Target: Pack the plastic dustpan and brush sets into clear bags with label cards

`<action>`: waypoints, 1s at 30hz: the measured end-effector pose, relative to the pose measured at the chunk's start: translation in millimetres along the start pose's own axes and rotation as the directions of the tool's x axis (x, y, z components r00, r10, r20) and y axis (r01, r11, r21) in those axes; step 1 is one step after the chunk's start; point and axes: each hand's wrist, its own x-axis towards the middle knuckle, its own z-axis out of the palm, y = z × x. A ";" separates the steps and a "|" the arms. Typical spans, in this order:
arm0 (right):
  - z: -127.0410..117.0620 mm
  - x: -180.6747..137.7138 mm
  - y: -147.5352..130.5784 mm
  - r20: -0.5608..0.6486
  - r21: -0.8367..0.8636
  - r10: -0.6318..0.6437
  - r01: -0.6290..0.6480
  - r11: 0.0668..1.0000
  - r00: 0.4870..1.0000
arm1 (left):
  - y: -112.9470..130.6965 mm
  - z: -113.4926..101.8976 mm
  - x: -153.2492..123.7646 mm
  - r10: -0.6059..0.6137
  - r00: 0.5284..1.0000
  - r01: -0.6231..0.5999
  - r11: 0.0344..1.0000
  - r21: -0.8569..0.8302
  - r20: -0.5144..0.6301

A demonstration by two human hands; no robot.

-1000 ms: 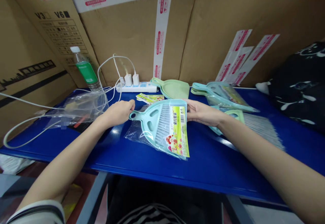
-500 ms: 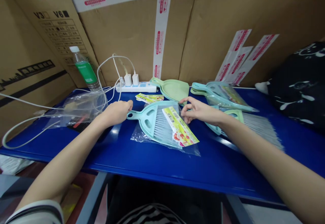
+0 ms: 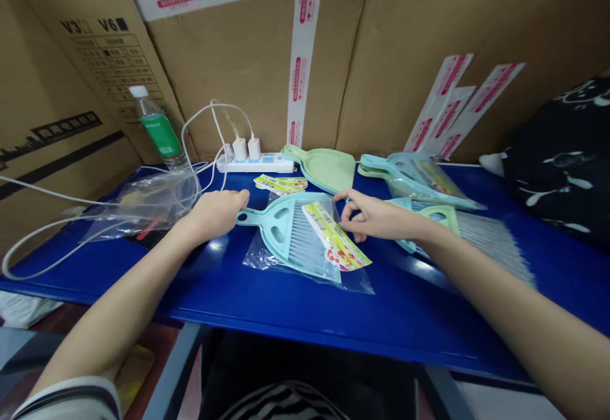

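Blue dustpan-and-brush set [image 3: 279, 229]: lying in a clear bag [image 3: 358, 281] on the worktop [image 3: 267, 309], at the clock's centre.
Yellow-green card [image 3: 335, 236]: slanting across the set, its characters not reading clearly.
Carton [image 3: 38, 74]: standing at 10 o'clock, showing "V3" unmarked and "V6" blacked in.
Tape [image 3: 298, 67]: running down at 12 o'clock, bearing pink print too small to read.
Left hand [image 3: 220, 211]: curling closed at 9 o'clock beside the handle [image 3: 254, 217]; whether it is gripping, I cannot tell.
Right hand [image 3: 365, 213]: half-curling at 2 o'clock by the card; grip unclear.
Green-labelled bottle [image 3: 161, 134]: standing at 10 o'clock near looping white cables [image 3: 197, 112].
Right forearm [image 3: 469, 267]: partly hiding the grey-bristled brush [image 3: 495, 245] at 3 o'clock.
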 end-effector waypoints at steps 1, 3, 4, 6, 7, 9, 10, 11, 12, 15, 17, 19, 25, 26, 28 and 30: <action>0.6 -1.2 -1.3 0.018 -0.054 -0.009 0.010 0.998 1.000 | 0.2 0.3 -0.1 -0.003 1.000 0.003 1.000 0.006 0.001; 1.9 -2.6 -2.6 0.035 -0.179 -0.044 0.049 0.983 0.998 | 0.8 1.3 -0.2 -0.005 1.000 0.005 1.000 0.013 0.004; 2.6 -3.0 -2.7 0.035 -0.242 -0.063 0.070 0.968 0.997 | 1.1 1.7 -0.2 -0.006 1.000 0.006 1.000 0.014 0.005; 4.1 -3.2 -2.5 0.029 -0.337 -0.094 0.098 0.936 0.995 | 1.7 2.0 -0.2 -0.010 1.000 0.010 1.000 0.018 0.012; 5.0 -3.2 -2.5 0.019 -0.368 -0.102 0.102 0.924 0.995 | 2.0 2.0 -0.2 -0.012 1.000 0.011 1.000 0.020 0.018; 7.0 -3.5 -3.3 -0.008 -0.411 -0.122 0.109 0.905 0.992 | 2.4 1.6 -0.2 -0.008 1.000 0.008 1.000 0.020 0.029; 8.0 -3.8 -4.0 -0.012 -0.426 -0.137 0.119 0.897 0.990 | 2.6 1.4 -0.2 -0.005 1.000 0.005 1.000 0.019 0.031; 8.9 -4.3 -4.8 -0.008 -0.438 -0.152 0.134 0.889 0.988 | 2.7 1.2 -0.2 -0.002 1.000 0.001 1.000 0.017 0.031; 9.7 -4.9 -5.7 0.000 -0.448 -0.164 0.146 0.882 0.987 | 2.9 1.0 -0.2 0.000 1.000 0.000 1.000 0.017 0.029; 12.1 -6.7 -7.7 0.009 -0.476 -0.153 0.138 0.869 0.988 | 3.3 0.7 -0.2 -0.012 0.999 0.012 1.000 0.022 0.033; 14.6 -7.2 -8.5 -0.026 -0.514 -0.131 0.100 0.852 0.991 | 3.7 0.3 -0.3 -0.019 0.999 0.018 1.000 0.022 0.039; 17.8 -6.9 -9.5 -0.083 -0.593 -0.128 0.055 0.803 0.988 | 4.0 -0.2 -0.4 -0.019 0.999 0.018 1.000 0.020 0.039; 20.2 -2.3 -15.3 -0.256 -0.754 -0.120 -0.121 0.646 0.959 | 3.4 -0.3 0.5 -0.010 0.999 0.009 0.999 0.031 0.034; 18.6 -1.9 -16.0 -0.278 -0.756 -0.102 -0.153 0.636 0.955 | 3.2 -0.2 0.7 -0.005 0.999 0.004 1.000 0.031 0.034; 14.5 -2.1 -17.0 -0.320 -0.754 -0.053 -0.220 0.619 0.946 | 2.8 -0.1 0.8 0.005 1.000 -0.006 1.000 0.026 0.028; 10.9 -3.1 -17.1 -0.355 -0.747 -0.005 -0.280 0.603 0.935 | 2.5 -0.1 0.5 0.011 1.000 -0.011 1.000 0.019 0.018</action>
